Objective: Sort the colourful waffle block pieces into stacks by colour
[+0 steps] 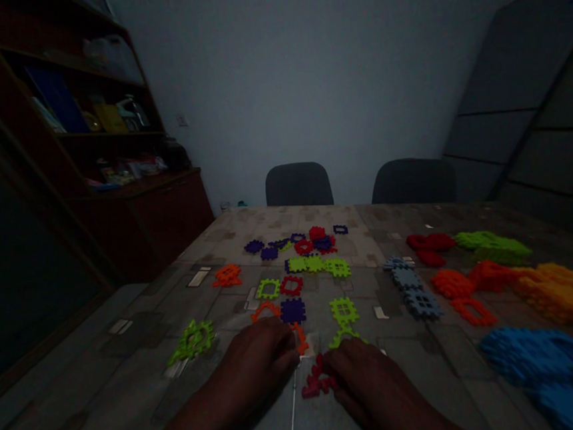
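My right hand is closed around red interlocking toothed pieces close to the table's near side. My left hand rests to their left, its fingers bent together; whatever they may hold is hidden. Just beyond its fingertips an orange toothed piece shows in part, with a purple square tile behind it. Another orange piece peeks out past the left knuckles. Beyond my right hand lie a green piece and a green window-shaped tile.
Blue pieces, yellow pieces, orange pieces and grey-blue tiles are heaped on the right. A green piece lies far left. Mixed tiles sit farther back. Two chairs stand behind the patterned table.
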Demonstrator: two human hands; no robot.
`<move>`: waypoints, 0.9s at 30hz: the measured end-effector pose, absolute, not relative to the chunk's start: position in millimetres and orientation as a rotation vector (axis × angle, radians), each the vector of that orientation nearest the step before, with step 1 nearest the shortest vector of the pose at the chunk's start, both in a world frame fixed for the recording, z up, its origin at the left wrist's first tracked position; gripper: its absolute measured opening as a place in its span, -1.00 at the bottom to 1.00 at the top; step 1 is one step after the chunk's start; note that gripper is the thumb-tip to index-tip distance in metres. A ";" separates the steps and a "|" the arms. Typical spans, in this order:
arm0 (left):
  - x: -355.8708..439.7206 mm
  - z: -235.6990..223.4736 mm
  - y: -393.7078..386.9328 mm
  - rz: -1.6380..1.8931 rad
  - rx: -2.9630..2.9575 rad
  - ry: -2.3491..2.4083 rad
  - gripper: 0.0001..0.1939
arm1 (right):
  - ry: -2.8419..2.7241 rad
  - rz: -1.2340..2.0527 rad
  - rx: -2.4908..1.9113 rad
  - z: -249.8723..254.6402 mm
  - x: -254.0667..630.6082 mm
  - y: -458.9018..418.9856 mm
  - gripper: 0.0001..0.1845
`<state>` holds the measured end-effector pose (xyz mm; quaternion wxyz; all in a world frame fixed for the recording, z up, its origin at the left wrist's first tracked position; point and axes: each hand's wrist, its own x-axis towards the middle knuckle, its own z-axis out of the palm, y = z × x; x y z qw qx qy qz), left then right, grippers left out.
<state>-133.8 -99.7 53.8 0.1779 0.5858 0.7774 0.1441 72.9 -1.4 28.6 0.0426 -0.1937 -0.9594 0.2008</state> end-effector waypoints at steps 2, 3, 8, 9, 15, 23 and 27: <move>-133.1 52.4 -99.2 0.419 1.691 2.188 -0.94 | -2.962 0.582 -0.613 27.6 70.5 -1.9 -0.69; -132.9 51.7 -99.2 0.430 1.708 2.181 -0.95 | -2.973 0.568 -0.629 26.7 69.4 -2.3 -0.69; -135.2 46.5 -98.4 0.425 1.714 2.181 -0.94 | -2.984 0.552 -0.654 22.9 66.0 -2.5 -0.64; -136.1 45.5 -98.0 0.430 1.713 2.176 -0.94 | -2.983 0.561 -0.654 22.7 65.8 -2.1 -0.64; -137.4 49.4 -98.1 0.466 1.725 2.159 -0.91 | -2.959 0.604 -0.642 27.4 67.4 -1.7 -0.76; -139.7 50.2 -97.8 0.462 1.736 2.123 -0.87 | -3.020 0.401 -0.599 33.1 67.8 -4.9 -0.82; -144.9 51.3 -97.7 0.519 1.746 2.107 -0.83 | -3.033 0.334 -0.582 33.3 64.7 -5.7 -0.81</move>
